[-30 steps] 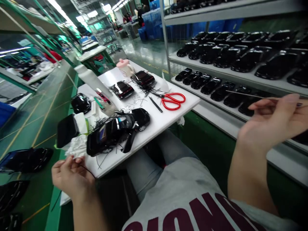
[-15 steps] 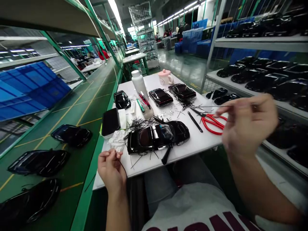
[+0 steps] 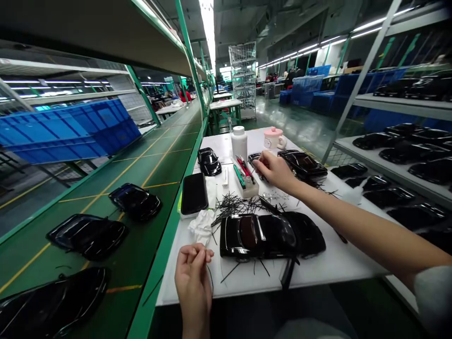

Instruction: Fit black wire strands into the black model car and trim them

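My left hand (image 3: 193,273) is at the table's near left, thumb and fingers pinched together. A thin black strip (image 3: 211,278) curves down from its fingertips. My right hand (image 3: 277,173) reaches across the table with closed fingertips beside a small pale holder (image 3: 250,189); what they grip, if anything, is too small to make out. Red-handled tools (image 3: 243,165) and a green pen-like tool (image 3: 239,176) stand in that holder. A glossy black model car (image 3: 271,235) lies between my arms, with loose black strips (image 3: 233,203) behind it and crumpled white tissue (image 3: 202,226) to its left.
A phone-like black slab (image 3: 194,194), a white bottle (image 3: 239,143) and a pink-lidded mug (image 3: 273,138) share the table with more model cars (image 3: 209,161). Black cars (image 3: 136,201) sit on the green conveyor (image 3: 141,160) at left. Shelves (image 3: 399,106) of cars stand at right.
My right hand has moved from the right side, where it held a thin rod-like piece, forward and left to the tool holder. My left hand keeps its pinch. The view has shifted.
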Motion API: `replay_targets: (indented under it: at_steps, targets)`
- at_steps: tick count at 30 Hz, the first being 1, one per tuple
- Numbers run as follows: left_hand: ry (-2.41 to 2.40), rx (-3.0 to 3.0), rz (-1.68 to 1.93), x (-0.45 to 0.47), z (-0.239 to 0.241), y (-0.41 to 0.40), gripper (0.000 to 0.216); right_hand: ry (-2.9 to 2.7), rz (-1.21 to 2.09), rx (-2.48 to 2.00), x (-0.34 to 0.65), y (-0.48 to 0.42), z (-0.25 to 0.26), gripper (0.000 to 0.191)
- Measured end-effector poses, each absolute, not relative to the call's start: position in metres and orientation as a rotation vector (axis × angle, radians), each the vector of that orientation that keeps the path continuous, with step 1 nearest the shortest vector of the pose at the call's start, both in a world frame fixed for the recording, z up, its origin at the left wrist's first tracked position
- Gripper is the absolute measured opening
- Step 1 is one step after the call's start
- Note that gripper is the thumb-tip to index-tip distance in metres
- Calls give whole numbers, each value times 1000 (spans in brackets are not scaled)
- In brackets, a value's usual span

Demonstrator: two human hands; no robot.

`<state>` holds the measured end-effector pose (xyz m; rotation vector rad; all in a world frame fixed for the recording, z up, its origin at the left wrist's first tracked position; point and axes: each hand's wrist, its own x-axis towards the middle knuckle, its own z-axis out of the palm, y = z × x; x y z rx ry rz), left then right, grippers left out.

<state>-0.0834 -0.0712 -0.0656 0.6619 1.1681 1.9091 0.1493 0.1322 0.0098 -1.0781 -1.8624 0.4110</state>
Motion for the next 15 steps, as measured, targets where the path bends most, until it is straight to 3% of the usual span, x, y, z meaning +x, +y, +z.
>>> replay_targets:
  at_steps: [5,10,15]
  targets:
    - [1185,665,1867,-84,-67,-71,39,-2076,399,-1178,143,140,0,22]
    - [1200,688,1854,-84,-67,-71,40,-2140,329,-1127,167,105,24,13]
    - [1205,723,1864,-81,-65,-70,39,-2127,266,-980,214,42,45,18]
